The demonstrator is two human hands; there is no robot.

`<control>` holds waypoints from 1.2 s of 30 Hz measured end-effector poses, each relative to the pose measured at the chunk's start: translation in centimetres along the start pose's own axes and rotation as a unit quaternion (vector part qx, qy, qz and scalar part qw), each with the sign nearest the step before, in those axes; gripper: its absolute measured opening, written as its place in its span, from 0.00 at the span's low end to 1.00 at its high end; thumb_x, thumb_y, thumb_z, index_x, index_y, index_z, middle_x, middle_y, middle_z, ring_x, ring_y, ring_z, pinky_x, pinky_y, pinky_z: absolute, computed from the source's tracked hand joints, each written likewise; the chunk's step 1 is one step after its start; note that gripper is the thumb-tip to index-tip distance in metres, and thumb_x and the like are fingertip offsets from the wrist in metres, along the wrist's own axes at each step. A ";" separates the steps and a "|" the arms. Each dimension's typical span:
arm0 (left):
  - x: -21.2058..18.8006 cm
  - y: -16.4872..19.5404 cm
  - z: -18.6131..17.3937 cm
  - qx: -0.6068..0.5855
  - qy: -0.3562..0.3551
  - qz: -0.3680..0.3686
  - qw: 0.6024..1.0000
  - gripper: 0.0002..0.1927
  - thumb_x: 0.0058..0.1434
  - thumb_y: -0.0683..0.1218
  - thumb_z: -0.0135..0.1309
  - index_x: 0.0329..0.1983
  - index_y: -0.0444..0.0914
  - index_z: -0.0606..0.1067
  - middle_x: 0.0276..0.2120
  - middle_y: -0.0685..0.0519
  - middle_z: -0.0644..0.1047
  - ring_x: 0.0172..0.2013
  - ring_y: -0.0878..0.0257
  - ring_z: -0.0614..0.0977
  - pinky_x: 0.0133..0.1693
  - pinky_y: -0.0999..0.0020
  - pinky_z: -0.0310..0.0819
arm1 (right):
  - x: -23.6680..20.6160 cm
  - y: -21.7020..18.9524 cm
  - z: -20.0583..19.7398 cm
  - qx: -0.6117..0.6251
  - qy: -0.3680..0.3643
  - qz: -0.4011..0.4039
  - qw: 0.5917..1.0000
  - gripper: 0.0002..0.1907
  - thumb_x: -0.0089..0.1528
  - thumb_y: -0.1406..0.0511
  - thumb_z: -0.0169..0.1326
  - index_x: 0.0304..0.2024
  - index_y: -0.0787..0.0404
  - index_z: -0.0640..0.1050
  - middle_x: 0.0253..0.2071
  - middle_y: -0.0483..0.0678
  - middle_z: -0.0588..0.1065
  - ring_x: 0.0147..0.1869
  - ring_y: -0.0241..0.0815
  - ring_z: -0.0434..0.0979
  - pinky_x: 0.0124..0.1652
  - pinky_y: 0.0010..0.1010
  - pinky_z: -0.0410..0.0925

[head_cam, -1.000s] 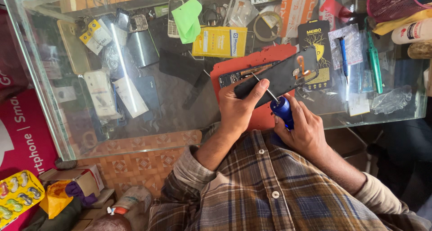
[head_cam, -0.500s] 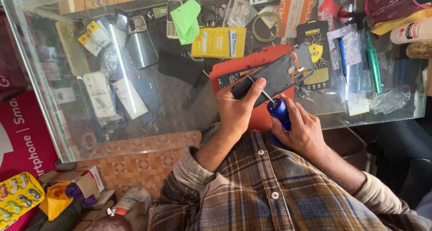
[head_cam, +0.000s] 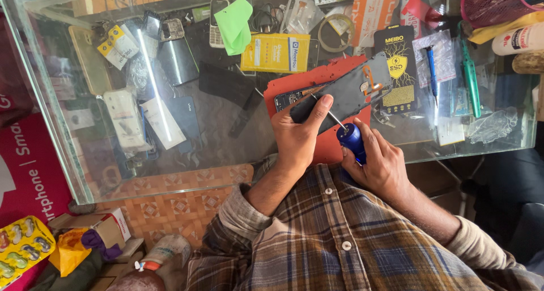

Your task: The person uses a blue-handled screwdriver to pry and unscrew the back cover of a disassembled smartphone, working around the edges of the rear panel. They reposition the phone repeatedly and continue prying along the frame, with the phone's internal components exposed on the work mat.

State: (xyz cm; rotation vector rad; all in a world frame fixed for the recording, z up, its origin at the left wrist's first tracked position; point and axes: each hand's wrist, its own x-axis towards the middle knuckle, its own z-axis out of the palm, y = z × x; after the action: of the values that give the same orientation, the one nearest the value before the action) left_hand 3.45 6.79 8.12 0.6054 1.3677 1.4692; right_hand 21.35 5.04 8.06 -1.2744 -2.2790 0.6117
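On the glass counter, a green cloth and a yellow packet lie well to the left of the work; the left hand is clenched on the near end of the opened phone, pinning it to the red mat; the right hand grasps the blue-handled screwdriver, its tip set at the phone's lower edge; the back looks already off, so I judge the screw work midway, with reassembly left.
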 end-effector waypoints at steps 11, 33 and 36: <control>-0.2 0.4 0.1 -0.002 0.010 0.015 1.000 0.07 0.66 0.42 0.64 0.42 0.32 0.83 0.35 0.59 0.82 0.37 0.75 0.78 0.41 0.77 0.75 | 0.1 -0.1 0.0 -0.003 0.011 -0.002 1.000 0.31 0.61 0.66 0.61 0.62 0.75 0.68 0.38 0.57 0.75 0.35 0.53 0.79 0.33 0.40 0.73; 0.0 -1.5 -0.9 0.095 -0.137 0.063 0.984 0.16 0.77 0.45 0.52 0.61 0.32 0.77 0.30 0.59 0.74 0.31 0.75 0.70 0.34 0.77 0.66 | 0.7 -0.2 -0.5 0.009 -0.003 -0.002 1.000 0.30 0.61 0.66 0.61 0.62 0.73 0.69 0.40 0.58 0.76 0.38 0.56 0.80 0.35 0.41 0.74; -0.1 -1.6 -0.9 0.046 -0.134 0.076 0.987 0.17 0.76 0.45 0.52 0.64 0.33 0.74 0.35 0.61 0.76 0.35 0.77 0.72 0.37 0.78 0.69 | 0.8 -0.1 -0.5 0.007 0.007 0.001 1.000 0.30 0.61 0.67 0.61 0.62 0.74 0.68 0.39 0.58 0.75 0.37 0.55 0.80 0.35 0.41 0.73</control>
State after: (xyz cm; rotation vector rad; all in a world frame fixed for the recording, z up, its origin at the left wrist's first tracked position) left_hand 3.20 6.08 6.41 0.9490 1.2029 1.3907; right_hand 21.24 5.74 8.62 -1.2711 -2.2579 0.6165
